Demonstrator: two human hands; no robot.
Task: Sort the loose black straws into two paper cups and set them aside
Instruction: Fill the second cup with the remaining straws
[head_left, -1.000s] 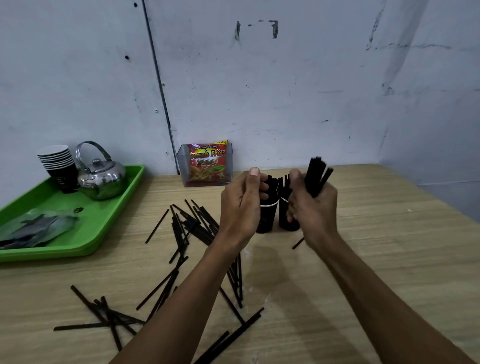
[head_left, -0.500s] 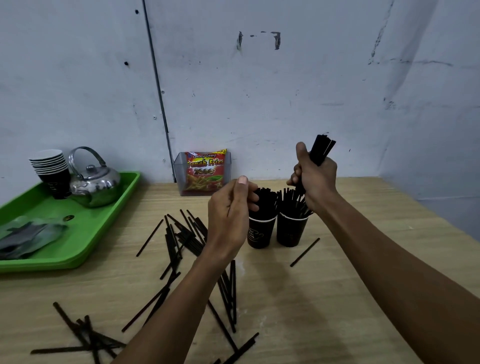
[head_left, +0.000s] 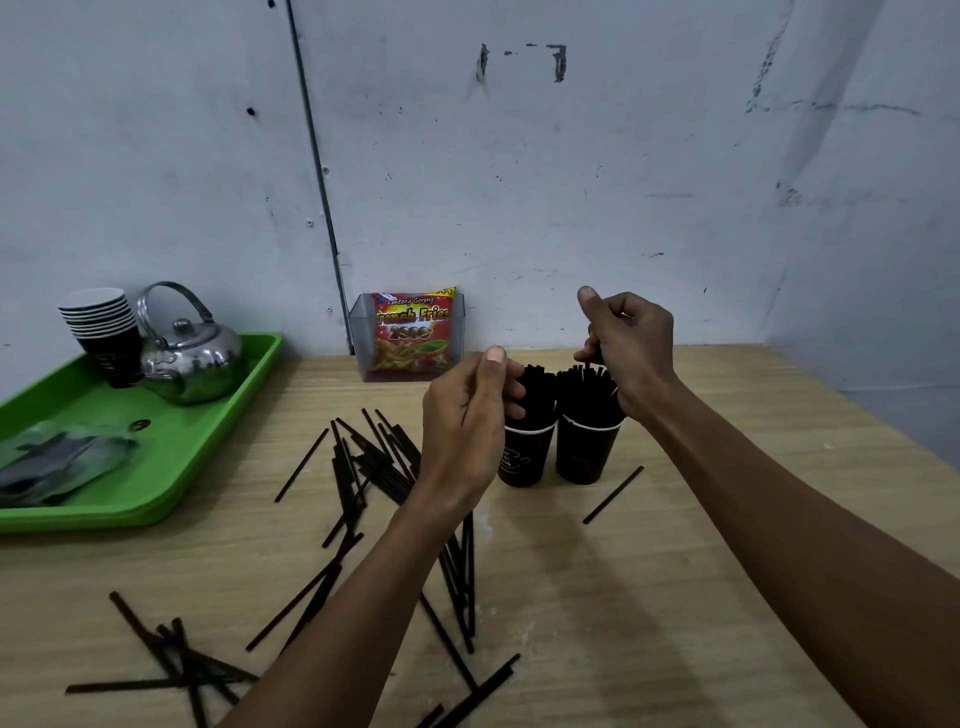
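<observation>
Since half a second ago, our right hand (head_left: 631, 348) has lowered its bundle into the right cup (head_left: 587, 452); its grip now curls over the straw tops there, though we cannot tell whether it still pinches any. Our left hand (head_left: 467, 415), fingers curled with nothing visibly held, hovers just beside the left cup (head_left: 524, 454). Both black paper cups stand upright, touching, packed with straws, on the wooden table (head_left: 727, 519). Many loose straws (head_left: 374, 462) lie scattered to the left and near us; one single straw (head_left: 613, 494) lies right of the cups. A green tray (head_left: 171, 457) holds a kettle (head_left: 189, 358) and stacked cups (head_left: 106, 332).
</observation>
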